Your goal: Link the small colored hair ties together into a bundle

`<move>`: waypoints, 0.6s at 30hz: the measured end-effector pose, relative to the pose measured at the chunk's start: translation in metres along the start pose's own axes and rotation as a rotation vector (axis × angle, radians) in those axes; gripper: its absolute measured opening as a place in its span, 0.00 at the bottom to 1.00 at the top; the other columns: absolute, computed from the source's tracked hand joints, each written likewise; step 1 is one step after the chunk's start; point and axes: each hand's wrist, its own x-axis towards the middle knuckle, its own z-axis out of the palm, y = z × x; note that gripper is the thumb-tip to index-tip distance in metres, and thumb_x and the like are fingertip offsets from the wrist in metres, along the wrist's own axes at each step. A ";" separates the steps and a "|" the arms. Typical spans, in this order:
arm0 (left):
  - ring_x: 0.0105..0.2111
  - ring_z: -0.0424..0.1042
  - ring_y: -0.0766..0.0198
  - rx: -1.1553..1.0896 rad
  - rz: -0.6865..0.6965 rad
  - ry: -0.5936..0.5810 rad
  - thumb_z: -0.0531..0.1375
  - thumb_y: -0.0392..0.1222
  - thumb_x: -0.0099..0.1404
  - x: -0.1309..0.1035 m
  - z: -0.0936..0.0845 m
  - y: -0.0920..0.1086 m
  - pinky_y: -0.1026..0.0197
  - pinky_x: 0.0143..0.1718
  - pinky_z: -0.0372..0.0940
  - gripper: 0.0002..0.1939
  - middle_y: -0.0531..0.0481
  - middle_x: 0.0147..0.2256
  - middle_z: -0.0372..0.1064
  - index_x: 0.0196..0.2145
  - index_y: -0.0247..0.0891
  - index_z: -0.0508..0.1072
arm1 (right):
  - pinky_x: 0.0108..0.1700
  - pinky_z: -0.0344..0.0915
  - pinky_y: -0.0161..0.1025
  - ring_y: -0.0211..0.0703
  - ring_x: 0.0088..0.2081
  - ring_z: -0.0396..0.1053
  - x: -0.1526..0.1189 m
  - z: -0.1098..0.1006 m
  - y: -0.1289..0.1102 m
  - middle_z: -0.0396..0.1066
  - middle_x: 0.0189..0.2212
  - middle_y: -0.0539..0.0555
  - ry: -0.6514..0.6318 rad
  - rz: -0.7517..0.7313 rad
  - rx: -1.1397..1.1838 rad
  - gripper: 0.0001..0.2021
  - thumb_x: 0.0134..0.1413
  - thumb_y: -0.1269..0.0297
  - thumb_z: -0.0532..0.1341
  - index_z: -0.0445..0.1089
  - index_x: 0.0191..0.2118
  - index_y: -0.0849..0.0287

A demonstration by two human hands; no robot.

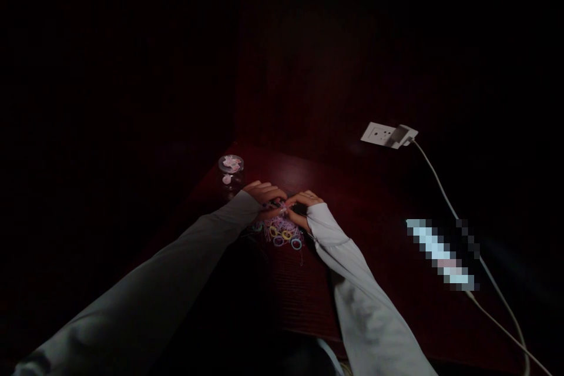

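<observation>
A tangled pile of thin bands and small coloured rings (286, 235) lies on the dark red table (299, 294), close below both hands. My left hand (267, 195) reaches in from the left with curled fingers, and my right hand (304, 204) meets it from the right. Between the fingertips of both is a small pinkish strand or band, too dim to make out exactly. Yellow, blue and purple rings show at the pile's near edge. The hands hide the far part of the pile.
Behind my left hand stands a clear jar (231, 175) with pink pieces on or in it. A socket plate (376, 134) at the right holds a plug (402, 136). Its white cable (440, 185) runs down the right side, near a blurred bright device (440, 252).
</observation>
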 end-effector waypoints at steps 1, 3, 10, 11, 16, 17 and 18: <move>0.41 0.72 0.61 0.002 0.008 0.005 0.56 0.47 0.71 0.000 0.000 0.001 0.58 0.44 0.59 0.12 0.51 0.41 0.78 0.48 0.42 0.73 | 0.47 0.67 0.42 0.46 0.39 0.73 -0.001 -0.001 -0.003 0.80 0.35 0.52 -0.001 0.010 0.011 0.06 0.58 0.64 0.67 0.81 0.40 0.53; 0.40 0.72 0.62 0.003 0.018 0.013 0.54 0.46 0.73 0.001 0.001 0.001 0.59 0.43 0.59 0.11 0.51 0.39 0.77 0.45 0.41 0.73 | 0.45 0.68 0.40 0.45 0.38 0.74 -0.002 -0.003 -0.007 0.80 0.34 0.52 -0.003 0.040 0.021 0.06 0.59 0.63 0.66 0.81 0.40 0.53; 0.36 0.70 0.63 -0.025 0.037 0.033 0.51 0.48 0.75 0.000 0.002 -0.003 0.59 0.40 0.58 0.13 0.52 0.33 0.75 0.39 0.41 0.72 | 0.44 0.69 0.40 0.44 0.37 0.75 -0.005 -0.008 -0.008 0.81 0.33 0.52 0.024 0.090 0.063 0.07 0.59 0.64 0.65 0.82 0.41 0.54; 0.36 0.69 0.63 -0.024 0.037 0.036 0.51 0.48 0.75 0.000 0.002 -0.003 0.59 0.40 0.58 0.14 0.52 0.33 0.75 0.39 0.41 0.72 | 0.44 0.69 0.40 0.44 0.38 0.75 -0.005 -0.008 -0.007 0.81 0.33 0.52 0.031 0.096 0.086 0.08 0.59 0.64 0.66 0.82 0.42 0.54; 0.35 0.69 0.63 -0.019 0.030 0.047 0.48 0.48 0.77 0.000 0.002 -0.005 0.59 0.40 0.58 0.17 0.51 0.34 0.76 0.38 0.41 0.72 | 0.46 0.73 0.43 0.46 0.38 0.79 -0.007 -0.003 -0.003 0.82 0.34 0.54 0.030 0.167 0.278 0.10 0.59 0.60 0.65 0.82 0.42 0.55; 0.35 0.68 0.63 -0.018 0.026 0.048 0.48 0.48 0.77 0.000 0.002 -0.005 0.59 0.39 0.58 0.17 0.51 0.33 0.75 0.38 0.41 0.72 | 0.45 0.74 0.43 0.46 0.37 0.79 -0.007 -0.001 -0.002 0.82 0.34 0.54 0.021 0.182 0.307 0.10 0.59 0.60 0.65 0.82 0.42 0.55; 0.35 0.68 0.64 -0.016 0.022 0.050 0.48 0.48 0.77 0.000 0.002 -0.006 0.59 0.39 0.58 0.17 0.51 0.33 0.75 0.37 0.41 0.72 | 0.44 0.74 0.43 0.46 0.37 0.79 -0.007 0.000 -0.001 0.82 0.34 0.54 0.016 0.188 0.319 0.11 0.60 0.59 0.64 0.82 0.42 0.55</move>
